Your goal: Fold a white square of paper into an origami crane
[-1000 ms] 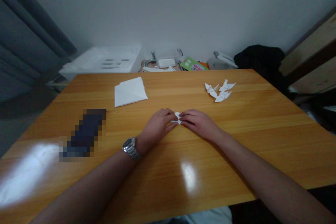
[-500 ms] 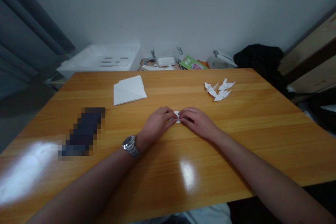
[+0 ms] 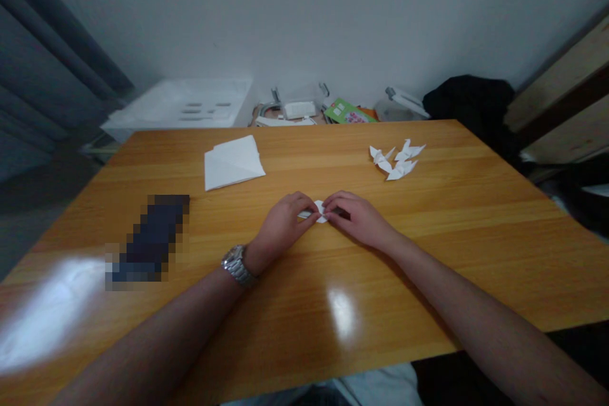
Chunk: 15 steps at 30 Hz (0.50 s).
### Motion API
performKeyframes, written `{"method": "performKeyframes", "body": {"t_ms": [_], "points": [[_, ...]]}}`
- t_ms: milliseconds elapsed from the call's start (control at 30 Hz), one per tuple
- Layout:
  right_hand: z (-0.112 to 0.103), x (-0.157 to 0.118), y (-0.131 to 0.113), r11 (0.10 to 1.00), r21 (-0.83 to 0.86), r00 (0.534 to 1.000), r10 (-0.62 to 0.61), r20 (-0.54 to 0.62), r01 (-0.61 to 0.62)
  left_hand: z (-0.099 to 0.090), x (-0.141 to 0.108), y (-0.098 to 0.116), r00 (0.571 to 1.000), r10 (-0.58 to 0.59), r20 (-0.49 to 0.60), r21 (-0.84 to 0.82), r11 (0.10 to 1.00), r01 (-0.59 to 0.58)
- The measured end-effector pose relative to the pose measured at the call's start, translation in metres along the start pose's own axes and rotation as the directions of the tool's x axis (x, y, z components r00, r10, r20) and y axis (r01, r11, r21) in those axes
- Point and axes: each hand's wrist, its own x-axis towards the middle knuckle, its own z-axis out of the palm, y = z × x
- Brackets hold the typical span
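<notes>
Between my fingertips, at the middle of the wooden table (image 3: 390, 285), is a small folded piece of white paper (image 3: 321, 210). My left hand (image 3: 290, 219), with a metal watch (image 3: 238, 264) on its wrist, pinches the paper from the left. From the right, my right hand (image 3: 354, 216) pinches it with thumb and fingers. Most of the paper lies hidden under my fingers, so its full shape does not show. Several folded white paper cranes (image 3: 402, 169) lie together at the far right of the table.
A stack of white paper sheets (image 3: 233, 163) lies at the back left. Nearer me on the left is a dark, pixelated flat object (image 3: 155, 238). Beyond the table's far edge stand a white foam tray (image 3: 162, 108), a green booklet (image 3: 345, 111) and a black cloth-like heap (image 3: 469, 101).
My fingers have shifted slightly on the folded paper, and a bit more of it shows by my left fingers. The view has tilted a little. Other things stay put.
</notes>
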Motion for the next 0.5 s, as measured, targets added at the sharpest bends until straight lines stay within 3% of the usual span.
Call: {"method": "performKeyframes", "body": {"t_ms": [500], "points": [[0.0014, 0.0016, -0.0012, 0.996, 0.042, 0.995, 0.086, -0.051, -0.084, 0.003, 0.0027, 0.0011, 0.998, -0.054, -0.027, -0.027, 0.998, 0.053]]}}
